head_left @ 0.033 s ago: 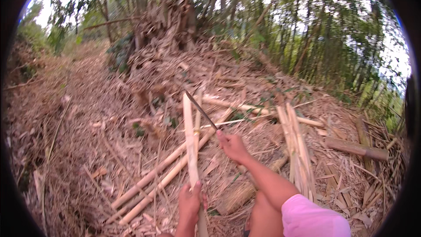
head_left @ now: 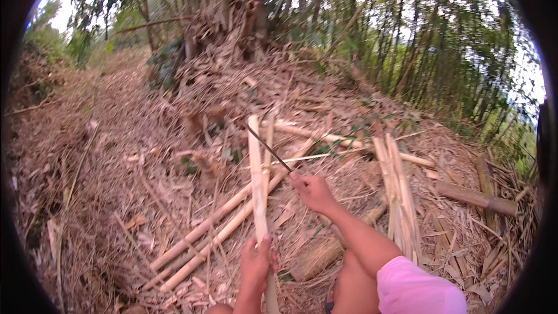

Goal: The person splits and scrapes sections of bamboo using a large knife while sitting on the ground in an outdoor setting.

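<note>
My left hand (head_left: 256, 264) is closed around the lower part of a long pale bamboo strip (head_left: 258, 197), which points away from me and upward. In my right hand (head_left: 314, 192) is the handle of a long knife (head_left: 274, 155) with a narrow dark blade. The blade slants up to the left and crosses the strip close to its far end. Whether its edge touches the strip I cannot tell. Behind the held strip is another thin split piece (head_left: 267, 157).
Pale bamboo poles (head_left: 226, 229) lie crossed on the leaf-littered ground. A bundle of split strips (head_left: 398, 197) stands to the right of my right hand. A short thick log (head_left: 317, 259) lies by my leg, with a cut bamboo piece (head_left: 476, 196) farther right. Bamboo stems rise behind.
The blade sits slightly lower against the strip's far end than before. The whole view has shifted a little. Both hands keep their hold.
</note>
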Demonstrator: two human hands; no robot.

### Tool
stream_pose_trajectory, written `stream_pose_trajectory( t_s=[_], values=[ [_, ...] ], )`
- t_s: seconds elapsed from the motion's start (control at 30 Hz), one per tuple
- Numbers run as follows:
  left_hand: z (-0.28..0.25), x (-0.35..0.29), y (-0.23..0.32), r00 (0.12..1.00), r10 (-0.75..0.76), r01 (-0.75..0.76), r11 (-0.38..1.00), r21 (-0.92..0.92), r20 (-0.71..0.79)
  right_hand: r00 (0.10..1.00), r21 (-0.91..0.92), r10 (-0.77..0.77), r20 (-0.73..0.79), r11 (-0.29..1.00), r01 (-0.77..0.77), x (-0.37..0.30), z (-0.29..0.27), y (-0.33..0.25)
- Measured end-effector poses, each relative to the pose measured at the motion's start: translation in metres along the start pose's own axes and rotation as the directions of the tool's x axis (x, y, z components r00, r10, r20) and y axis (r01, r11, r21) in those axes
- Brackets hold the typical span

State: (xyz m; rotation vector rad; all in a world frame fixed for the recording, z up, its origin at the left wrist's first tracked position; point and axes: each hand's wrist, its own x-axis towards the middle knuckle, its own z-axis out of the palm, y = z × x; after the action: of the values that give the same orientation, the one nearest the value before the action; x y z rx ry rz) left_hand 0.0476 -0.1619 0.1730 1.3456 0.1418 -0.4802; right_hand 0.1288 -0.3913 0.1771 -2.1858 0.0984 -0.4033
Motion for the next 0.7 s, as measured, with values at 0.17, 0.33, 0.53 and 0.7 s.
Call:
stream_pose_trajectory(
  t_s=[0.17,0.33,0.53,0.7],
  values=[
    [-0.009,0.0,0.005,0.997,-0.072,0.074,0.981,-0.178,0.018,0.97,-0.231,-0.158,0.186,0.952,0.199,-0.03,0.014,-0.035],
    [-0.01,-0.003,0.011,0.994,-0.098,0.106,0.958,-0.267,0.045,0.903,-0.301,-0.353,0.244,0.858,0.416,-0.047,0.037,-0.04],
    [-0.02,-0.007,0.003,0.988,-0.153,0.149,0.934,-0.324,0.013,0.712,-0.313,-0.655,0.255,0.64,0.701,-0.053,0.058,-0.031],
    [-0.014,-0.02,0.011,0.994,-0.093,0.104,0.958,-0.266,0.053,0.807,-0.202,-0.573,0.146,0.781,0.591,-0.029,0.056,-0.016]
  ],
)
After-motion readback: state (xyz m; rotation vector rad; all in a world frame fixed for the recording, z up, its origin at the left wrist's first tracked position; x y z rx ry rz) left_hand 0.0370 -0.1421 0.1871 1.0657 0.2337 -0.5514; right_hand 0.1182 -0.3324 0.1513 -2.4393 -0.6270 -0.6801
